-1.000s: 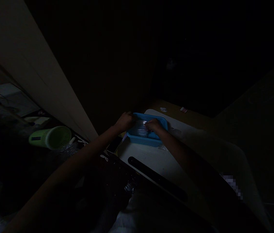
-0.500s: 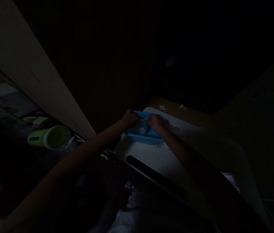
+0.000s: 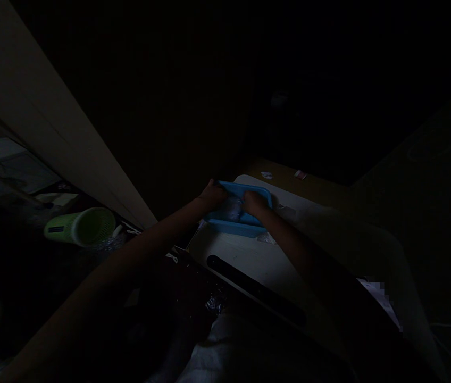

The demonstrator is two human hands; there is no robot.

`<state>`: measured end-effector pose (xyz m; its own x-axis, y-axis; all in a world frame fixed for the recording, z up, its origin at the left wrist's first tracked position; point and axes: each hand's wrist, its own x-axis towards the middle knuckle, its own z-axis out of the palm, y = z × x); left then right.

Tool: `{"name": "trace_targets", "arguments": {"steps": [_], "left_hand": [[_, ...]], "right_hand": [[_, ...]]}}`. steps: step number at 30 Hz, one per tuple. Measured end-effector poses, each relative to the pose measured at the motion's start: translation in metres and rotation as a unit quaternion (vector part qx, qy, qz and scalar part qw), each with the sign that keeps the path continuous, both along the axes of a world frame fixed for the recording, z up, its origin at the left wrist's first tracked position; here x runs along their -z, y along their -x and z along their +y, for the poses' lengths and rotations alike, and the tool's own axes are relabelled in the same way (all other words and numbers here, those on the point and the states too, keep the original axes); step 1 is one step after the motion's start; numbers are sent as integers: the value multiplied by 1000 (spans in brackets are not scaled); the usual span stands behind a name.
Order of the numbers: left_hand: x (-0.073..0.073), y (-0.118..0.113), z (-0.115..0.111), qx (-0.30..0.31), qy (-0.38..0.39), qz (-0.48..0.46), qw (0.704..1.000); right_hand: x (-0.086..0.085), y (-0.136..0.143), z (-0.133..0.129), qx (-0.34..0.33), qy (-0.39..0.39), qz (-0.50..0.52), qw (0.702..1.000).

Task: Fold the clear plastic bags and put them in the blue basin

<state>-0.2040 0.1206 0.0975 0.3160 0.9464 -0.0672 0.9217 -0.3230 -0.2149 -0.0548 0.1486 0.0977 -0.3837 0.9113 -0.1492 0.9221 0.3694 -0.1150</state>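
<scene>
Dark frame, both bare hands near centre at the blue tray (image 3: 236,229), which sits on the white board (image 3: 237,251). Clear plastic (image 3: 232,207) lies inside the tray, between the hands, exact form too dim to make out. Left hand (image 3: 214,196) is over the tray's upper left corner, beside the plastic; fingers in shadow, can't tell if they are curled or pinching. Right hand (image 3: 254,203) reaches in from the right, fingers curled and pinching the plastic at its right side. Crumpled wrap (image 3: 266,238) at the tray's lower right, by the right wrist; another see-through piece (image 3: 287,210) just right of the tray. Long black strip (image 3: 249,279) runs diagonally along the board's lower left edge, below the tray. Above the tray, on the brown surface (image 3: 283,169): white scrap (image 3: 266,174) and, right of it, a small red-and-white item (image 3: 300,174). Left of frame: green basket (image 3: 94,226) tipped on its side, opening toward the right, shiny plastic (image 3: 109,243) near its mouth. White cord (image 3: 172,258) left of the board. More glossy film (image 3: 214,303) lower centre, pale cloth (image 3: 203,361) at the bottom edge.
</scene>
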Motion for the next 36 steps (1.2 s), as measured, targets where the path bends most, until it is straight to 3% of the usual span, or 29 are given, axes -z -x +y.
{"name": "trace_targets", "arguments": {"steps": [4,8,14,19,21,24,26,28,31,36], "left_hand": [[5,2,3,-1,-7,-48,999],[5,2,3,7,-3,-37,999],[-3,-3,-4,7,5,4,1000],[-6,-1,-6,8,6,10,1000],[-11,0,-6,7,2,1,1000],[-25,-5,-5,6,-26,-41,999],[-37,-18,-8,11,-73,-88,993],[-42,-38,-16,24,-126,-156,979],[-30,-72,-39,96,-170,-269,943],[37,-110,-82,230,-128,-335,905]], "right_hand": [[-8,3,2,-34,-41,35,998],[1,10,4,-98,3,68,993],[16,10,4,-88,32,43,995],[7,9,3,-79,20,53,995],[-5,-2,3,-72,-8,94,993],[-19,-40,2,-26,-100,219,970],[-18,-75,-4,27,-159,261,952],[-6,-108,-17,78,-194,236,949],[27,-139,-47,35,-168,164,971],[69,-142,-87,-137,-138,70,978]]}}
